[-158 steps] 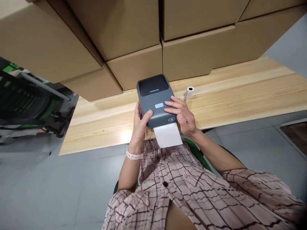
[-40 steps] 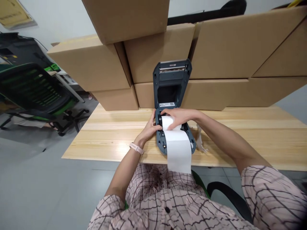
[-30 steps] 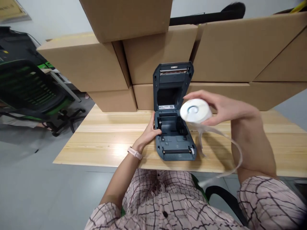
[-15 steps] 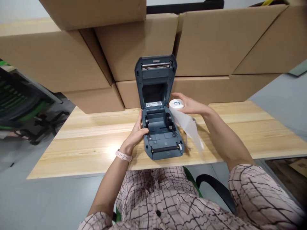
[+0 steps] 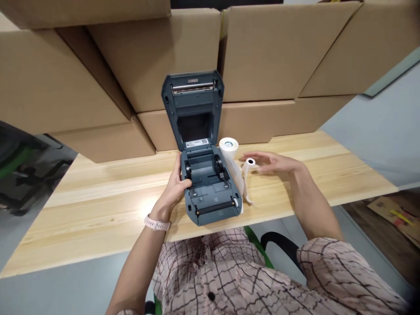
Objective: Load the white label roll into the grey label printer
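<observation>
A dark grey label printer point(image 5: 210, 199) stands on the table with its lid point(image 5: 193, 105) raised and its roll bay bare. My left hand point(image 5: 173, 186) grips the printer's left side, thumb over the rim and fingers down the outer wall. Against the printer's right side stands a large white label roll point(image 5: 229, 146), a strip of its paper trailing toward me. Beside it is a smaller white roll point(image 5: 250, 162) with a dark core and a loose hanging end. My right hand point(image 5: 274, 162) is at this small roll, fingers stretched behind it and thumb apart; contact is unclear.
Cardboard boxes point(image 5: 262, 52) are stacked along the back of the wooden table point(image 5: 114, 188), close behind the raised lid. A chair armrest point(image 5: 282, 245) is below the front edge. At the lower right lies a cardboard piece point(image 5: 393, 214).
My right hand has let go of the large label roll and moved to the small roll, right and nearer me. My left hand stays on the printer. The camera view has shifted.
</observation>
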A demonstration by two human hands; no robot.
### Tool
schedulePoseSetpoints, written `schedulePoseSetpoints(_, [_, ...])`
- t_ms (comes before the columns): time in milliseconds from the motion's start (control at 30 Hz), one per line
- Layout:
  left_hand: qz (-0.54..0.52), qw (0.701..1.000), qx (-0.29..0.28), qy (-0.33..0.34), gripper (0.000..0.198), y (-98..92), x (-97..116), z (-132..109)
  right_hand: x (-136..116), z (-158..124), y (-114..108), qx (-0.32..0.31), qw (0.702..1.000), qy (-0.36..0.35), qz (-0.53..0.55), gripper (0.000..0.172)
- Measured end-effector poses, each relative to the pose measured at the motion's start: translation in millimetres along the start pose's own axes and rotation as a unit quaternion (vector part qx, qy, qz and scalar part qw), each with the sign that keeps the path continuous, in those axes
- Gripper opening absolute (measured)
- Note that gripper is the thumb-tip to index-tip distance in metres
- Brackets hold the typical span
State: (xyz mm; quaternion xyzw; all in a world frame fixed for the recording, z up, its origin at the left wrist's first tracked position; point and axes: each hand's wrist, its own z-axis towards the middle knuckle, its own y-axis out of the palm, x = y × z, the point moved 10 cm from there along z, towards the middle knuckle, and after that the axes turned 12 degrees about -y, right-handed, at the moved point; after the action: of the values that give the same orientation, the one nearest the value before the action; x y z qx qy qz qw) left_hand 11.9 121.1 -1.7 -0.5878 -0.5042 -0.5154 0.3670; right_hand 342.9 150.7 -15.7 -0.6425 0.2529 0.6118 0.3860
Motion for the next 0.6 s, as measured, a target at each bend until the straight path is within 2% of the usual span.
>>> schedulePoseSetpoints(100, [0.005,1.0,-0.002,0.007,0.134,-0.9,-1.5,1.2,7.1,-5.4,14.7,-0.027,0.999,0.013,-0.026,0.061])
schedulePoseSetpoints(133, [0.007,1.0,-0.005,0.01,0.133,-0.7,-1.6,1.3,5.0,-5.4,16.0,-0.025,0.999,0.006,-0.026,0.057])
schedulePoseSetpoints(200, [0.01,1.0,-0.01,0.013,0.132,0.4,-1.6,1.3,-10.1,-5.4,16.9,-0.015,0.999,-0.031,-0.01,0.06])
schedulePoseSetpoints(300, [0.005,1.0,-0.011,0.015,0.131,3.1,0.1,0.0,-67.1,-5.0,33.5,-0.037,0.987,-0.154,0.027,0.075])
schedulePoseSetpoints(367, [-0.004,1.0,-0.008,0.011,0.133,4.9,1.5,-1.4,-110.8,-0.9,65.4,-0.096,0.972,-0.216,0.014,0.073])
schedulePoseSetpoints(400, [-0.007,1.0,-0.007,0.009,0.134,5.7,2.4,-2.1,-127.0,4.8,84.1,-0.122,0.967,-0.221,-0.017,0.065])
schedulePoseSetpoints(433, [-0.007,1.0,-0.007,0.009,0.135,6.7,3.6,-3.0,-138.4,12.7,103.4,-0.145,0.961,-0.218,-0.094,0.057])
schedulePoseSetpoints(500, [-0.001,1.0,-0.008,0.012,0.134,8.5,7.1,-5.1,-153.9,32.9,133.9,-0.153,0.931,-0.223,-0.245,0.05])
schedulePoseSetpoints(600, [0.005,1.0,-0.009,0.017,0.132,10.5,11.4,-7.3,-152.1,59.0,166.6,-0.159,0.874,-0.249,-0.387,0.051])
